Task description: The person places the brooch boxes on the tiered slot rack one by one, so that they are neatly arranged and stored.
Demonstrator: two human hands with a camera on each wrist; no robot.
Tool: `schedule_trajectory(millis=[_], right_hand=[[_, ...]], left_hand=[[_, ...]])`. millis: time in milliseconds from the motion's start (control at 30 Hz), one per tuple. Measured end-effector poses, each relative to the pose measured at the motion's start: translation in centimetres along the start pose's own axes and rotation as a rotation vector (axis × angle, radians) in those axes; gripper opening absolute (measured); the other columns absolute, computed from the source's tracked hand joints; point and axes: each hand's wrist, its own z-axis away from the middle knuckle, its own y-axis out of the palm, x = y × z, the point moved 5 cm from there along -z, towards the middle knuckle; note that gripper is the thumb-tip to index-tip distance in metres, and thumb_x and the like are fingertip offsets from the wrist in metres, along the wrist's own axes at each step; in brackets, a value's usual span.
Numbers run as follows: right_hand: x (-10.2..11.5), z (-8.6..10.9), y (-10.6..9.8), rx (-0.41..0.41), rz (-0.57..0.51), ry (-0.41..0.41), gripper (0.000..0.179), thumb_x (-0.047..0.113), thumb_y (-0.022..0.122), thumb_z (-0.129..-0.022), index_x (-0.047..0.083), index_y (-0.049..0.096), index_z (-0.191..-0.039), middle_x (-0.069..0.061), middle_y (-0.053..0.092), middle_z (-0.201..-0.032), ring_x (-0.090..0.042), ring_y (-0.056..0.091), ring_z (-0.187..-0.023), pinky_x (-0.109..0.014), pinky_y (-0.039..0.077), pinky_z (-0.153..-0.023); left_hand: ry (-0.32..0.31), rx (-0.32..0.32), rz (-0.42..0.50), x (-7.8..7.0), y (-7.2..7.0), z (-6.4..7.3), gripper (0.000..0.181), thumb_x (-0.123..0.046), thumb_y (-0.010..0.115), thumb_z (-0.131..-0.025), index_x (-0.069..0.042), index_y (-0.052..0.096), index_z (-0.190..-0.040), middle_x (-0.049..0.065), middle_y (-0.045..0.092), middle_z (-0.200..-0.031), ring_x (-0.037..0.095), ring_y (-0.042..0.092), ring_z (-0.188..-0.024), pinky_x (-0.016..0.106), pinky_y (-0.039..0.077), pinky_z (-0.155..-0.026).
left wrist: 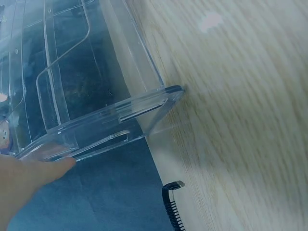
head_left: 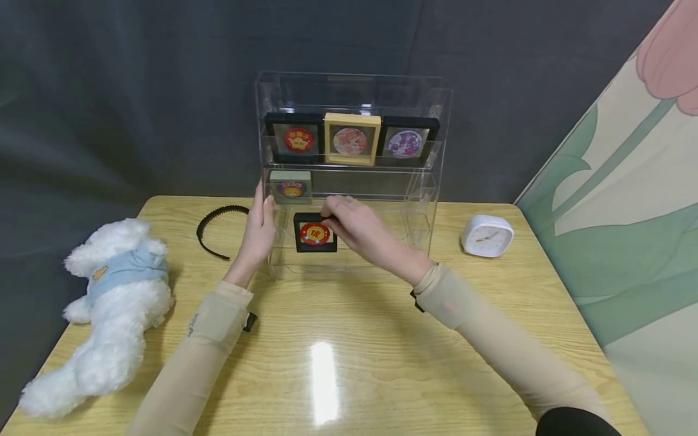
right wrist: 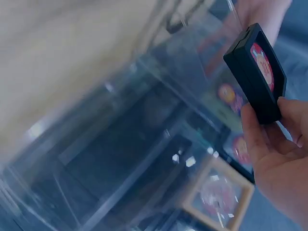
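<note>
A clear acrylic display stand (head_left: 354, 188) rises in tiers at the back of the table. My left hand (head_left: 257, 233) holds its left side panel, thumb at the front edge and fingers along the outside. In my right hand (head_left: 362, 230) is a small black display frame (head_left: 315, 233) with a red and yellow round badge, pinched at its upper right corner in front of the lower tier. The right wrist view shows thumb and fingertips on the frame's thick edge (right wrist: 255, 77). A pale green frame (head_left: 291, 186) stands on the middle tier at left.
On the upper tier stand a black frame with a red badge (head_left: 294, 139), a cream frame (head_left: 351, 139) and a black frame with a purple badge (head_left: 406, 142). Around the stand are a black toothed headband (head_left: 204, 230), a white plush dog (head_left: 120, 297) and a white clock (head_left: 487, 236).
</note>
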Motion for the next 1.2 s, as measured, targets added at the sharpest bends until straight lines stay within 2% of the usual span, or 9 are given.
schedule_trajectory(millis=[33, 267, 333, 500, 567, 633, 900, 1033, 1200], right_hand=[[-0.1, -0.3, -0.7, -0.007, 0.008, 0.002, 0.004, -0.003, 0.067, -0.104, -0.001, 0.064, -0.104, -0.014, 0.071, -0.100, -0.029, 0.068, -0.088, -0.041, 0.058, -0.079], [-1.4, -2.3, -5.4, -0.062, 0.034, 0.028, 0.007, -0.002, 0.065, -0.106, -0.003, 0.064, -0.112, -0.017, 0.072, -0.108, -0.032, 0.068, -0.099, -0.045, 0.055, -0.087], [-1.9, -2.9, -6.5, -0.098, 0.038, 0.034, 0.008, -0.003, 0.065, -0.105, -0.005, 0.063, -0.113, -0.019, 0.072, -0.112, -0.033, 0.069, -0.101, -0.045, 0.055, -0.086], [-3.5, -4.3, -8.4, -0.156, 0.042, 0.104, 0.011, 0.000, 0.063, -0.107, -0.006, 0.064, -0.116, -0.020, 0.071, -0.119, -0.031, 0.065, -0.093, -0.042, 0.050, -0.078], [-4.1, -4.6, -8.5, -0.152, 0.036, 0.133, 0.013, 0.002, 0.063, -0.108, -0.006, 0.063, -0.117, -0.020, 0.071, -0.118, -0.030, 0.062, -0.088, -0.042, 0.049, -0.077], [-4.6, -4.9, -8.3, -0.140, 0.042, 0.142, 0.013, 0.004, 0.063, -0.108, -0.006, 0.063, -0.117, -0.020, 0.071, -0.118, -0.031, 0.064, -0.092, -0.042, 0.051, -0.080], [-5.4, -4.9, -6.5, -0.036, 0.052, 0.185, 0.011, 0.005, 0.062, -0.109, -0.002, 0.062, -0.118, -0.018, 0.070, -0.130, -0.034, 0.067, -0.110, -0.046, 0.053, -0.094], [-5.6, -4.6, -5.6, -0.005, 0.048, 0.190, 0.011, 0.004, 0.062, -0.109, -0.002, 0.061, -0.118, -0.018, 0.069, -0.126, -0.034, 0.066, -0.112, -0.046, 0.052, -0.099], [-5.7, -4.1, -4.6, 0.031, 0.059, 0.185, 0.013, 0.004, 0.063, -0.109, -0.002, 0.061, -0.121, -0.018, 0.070, -0.116, -0.034, 0.066, -0.104, -0.048, 0.053, -0.093]], left_hand=[[0.003, 0.000, -0.003, 0.2, 0.0, -0.1, 0.058, -0.019, 0.023, -0.119, -0.015, 0.004, -0.174, 0.006, 0.006, -0.178, 0.023, 0.009, -0.162, 0.040, 0.012, -0.130], [-0.031, 0.021, 0.021, -3.9, 0.0, 1.1, 0.057, -0.007, 0.023, -0.118, -0.001, 0.003, -0.171, 0.017, 0.002, -0.177, 0.029, 0.006, -0.162, 0.043, 0.012, -0.131], [-0.032, 0.022, 0.021, -3.9, 0.0, 1.1, 0.058, -0.007, 0.023, -0.118, -0.001, 0.002, -0.171, 0.016, 0.002, -0.178, 0.029, 0.005, -0.162, 0.043, 0.011, -0.131], [-0.028, 0.022, 0.019, -4.1, 0.0, 1.1, 0.058, -0.007, 0.023, -0.118, -0.002, 0.002, -0.171, 0.017, 0.002, -0.178, 0.029, 0.005, -0.162, 0.043, 0.011, -0.131], [-0.030, 0.023, 0.014, -4.1, 0.0, 1.1, 0.058, -0.007, 0.023, -0.118, -0.001, 0.002, -0.171, 0.017, 0.002, -0.177, 0.029, 0.005, -0.162, 0.043, 0.011, -0.131], [-0.034, 0.023, 0.014, -3.9, 0.0, 1.1, 0.057, -0.007, 0.022, -0.118, -0.001, 0.003, -0.171, 0.018, 0.003, -0.177, 0.030, 0.005, -0.162, 0.044, 0.011, -0.131], [-0.005, 0.002, 0.008, -0.1, 0.2, 0.1, 0.058, -0.012, 0.022, -0.119, -0.011, 0.003, -0.173, 0.009, 0.004, -0.178, 0.026, 0.007, -0.162, 0.044, 0.013, -0.131], [0.017, -0.001, 0.003, 0.3, 0.2, 0.2, 0.058, -0.017, 0.023, -0.119, -0.017, 0.004, -0.174, 0.004, 0.005, -0.178, 0.022, 0.008, -0.162, 0.043, 0.014, -0.130], [0.022, 0.010, 0.008, 0.2, 0.2, 0.3, 0.058, -0.021, 0.023, -0.120, -0.018, 0.002, -0.174, 0.003, 0.003, -0.179, 0.021, 0.008, -0.162, 0.044, 0.014, -0.130]])
